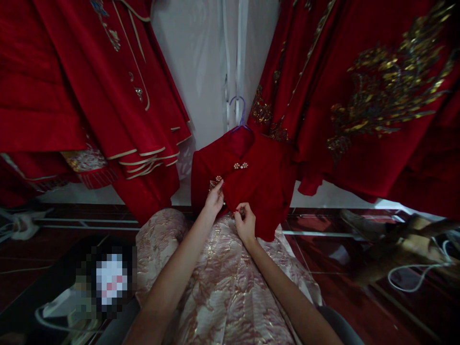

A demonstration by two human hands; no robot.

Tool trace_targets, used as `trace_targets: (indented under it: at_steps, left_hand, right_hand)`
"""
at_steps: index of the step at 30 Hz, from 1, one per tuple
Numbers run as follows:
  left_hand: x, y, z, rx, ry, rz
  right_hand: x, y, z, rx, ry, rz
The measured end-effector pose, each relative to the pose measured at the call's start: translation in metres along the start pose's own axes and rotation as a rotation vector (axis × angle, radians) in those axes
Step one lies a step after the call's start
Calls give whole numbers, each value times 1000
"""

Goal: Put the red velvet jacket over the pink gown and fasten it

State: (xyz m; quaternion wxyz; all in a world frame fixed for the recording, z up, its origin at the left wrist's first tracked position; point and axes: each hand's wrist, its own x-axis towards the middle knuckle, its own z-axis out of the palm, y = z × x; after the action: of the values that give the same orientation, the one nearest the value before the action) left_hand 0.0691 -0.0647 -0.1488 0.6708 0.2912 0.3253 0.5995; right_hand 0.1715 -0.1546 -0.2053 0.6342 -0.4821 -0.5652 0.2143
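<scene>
A short red jacket [247, 187] hangs in front of me on a purple hanger [242, 113], its lower edge reaching my lap. Flower-shaped jewelled fasteners [240, 166] sit near its collar, with more ornaments along the front opening. My left hand [214, 199] pinches the jacket's front edge beside a jewelled ornament [218, 179]. Lower and to the right, my right hand [246, 221] has thumb and forefinger pressed together at the jacket's front near the hem. Whether a small fastener or only cloth lies between those fingers is hidden.
Red embroidered garments [359, 158] hang on the right, and more red garments with pale piping [118, 124] on the left. Shiny patterned pink fabric [223, 282] covers my lap. A white cable [406, 290] lies at the right over the red tiled floor [305, 249].
</scene>
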Motion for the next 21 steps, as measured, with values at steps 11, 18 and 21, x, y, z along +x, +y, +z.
trace_targets:
  at_steps: [11, 18, 21]
  left_hand:
    - [0, 31, 40, 363, -148, 44]
    - [18, 49, 71, 1249, -278, 805]
    - [20, 58, 73, 1550, -253, 956]
  right_hand:
    - [-3, 0, -3, -25, 54, -36]
    - [-5, -1, -5, -22, 59, -15]
    - [-4, 0, -5, -11, 47, -3]
